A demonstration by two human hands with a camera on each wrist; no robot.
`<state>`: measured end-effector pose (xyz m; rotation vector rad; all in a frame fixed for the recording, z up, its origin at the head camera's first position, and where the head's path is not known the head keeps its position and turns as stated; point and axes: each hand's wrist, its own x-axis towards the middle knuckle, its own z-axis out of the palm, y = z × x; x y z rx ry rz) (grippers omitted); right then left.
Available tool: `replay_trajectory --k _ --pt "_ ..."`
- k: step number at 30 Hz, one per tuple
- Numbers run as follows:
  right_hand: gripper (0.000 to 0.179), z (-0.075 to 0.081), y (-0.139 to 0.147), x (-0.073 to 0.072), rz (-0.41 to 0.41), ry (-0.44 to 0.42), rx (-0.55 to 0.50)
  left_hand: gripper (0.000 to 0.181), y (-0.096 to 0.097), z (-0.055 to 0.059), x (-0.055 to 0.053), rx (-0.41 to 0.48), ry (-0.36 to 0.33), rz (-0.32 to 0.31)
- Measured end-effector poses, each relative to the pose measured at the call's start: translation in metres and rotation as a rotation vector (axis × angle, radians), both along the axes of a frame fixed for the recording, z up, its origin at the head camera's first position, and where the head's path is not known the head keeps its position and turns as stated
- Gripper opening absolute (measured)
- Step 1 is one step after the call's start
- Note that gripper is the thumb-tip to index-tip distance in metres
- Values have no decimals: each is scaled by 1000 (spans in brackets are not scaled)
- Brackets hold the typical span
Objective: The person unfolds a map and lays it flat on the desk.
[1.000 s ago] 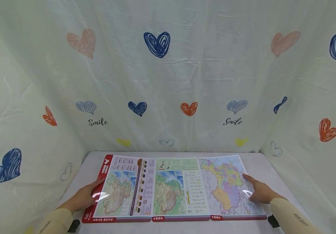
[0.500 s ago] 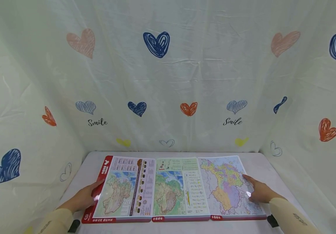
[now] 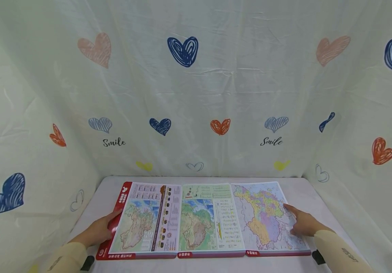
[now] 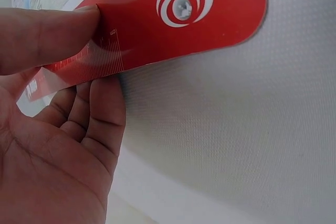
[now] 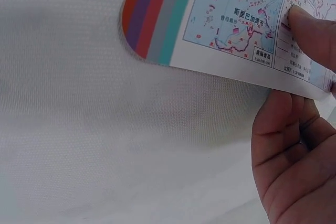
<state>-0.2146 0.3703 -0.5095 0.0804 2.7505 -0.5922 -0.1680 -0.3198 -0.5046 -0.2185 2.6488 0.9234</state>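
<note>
A glossy folding map [image 3: 228,220] lies spread in three panels across the table, its print upside down or sideways to me. Its left end is a red strip [image 4: 220,14] with a white swirl logo and a ruler scale. My left hand [image 3: 97,229] pinches that red edge, thumb on top and fingers curled underneath. At the opposite end, my right hand [image 3: 303,223] holds the edge of the purple-and-orange map panel in the same way. Colored stripes [image 5: 157,14] run along a rounded corner in the right wrist view. The undersides of both edges are hidden.
The table [image 3: 295,185] has a white cloth. White curtains [image 3: 196,98] printed with hearts and "Smile" stand close behind it and on both sides. Dark wrist straps [image 3: 87,262] show beside both cream sleeves [image 3: 339,252].
Glare on the red strip and on the right panel has shrunk, and the far left corner of the map sits slightly lower. Both hands keep nearly the same place.
</note>
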Motion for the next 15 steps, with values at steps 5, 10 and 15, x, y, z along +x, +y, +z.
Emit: replay_trajectory --k 5,10,15 --pt "93 4 -2 1 -12 -16 4 97 -1 0 -1 -20 8 -22" --pt "92 6 -3 0 -23 -31 14 95 -2 0 -3 -40 1 -24" --pt "90 5 -2 0 -16 -31 19 93 -1 1 -3 -52 3 -33"
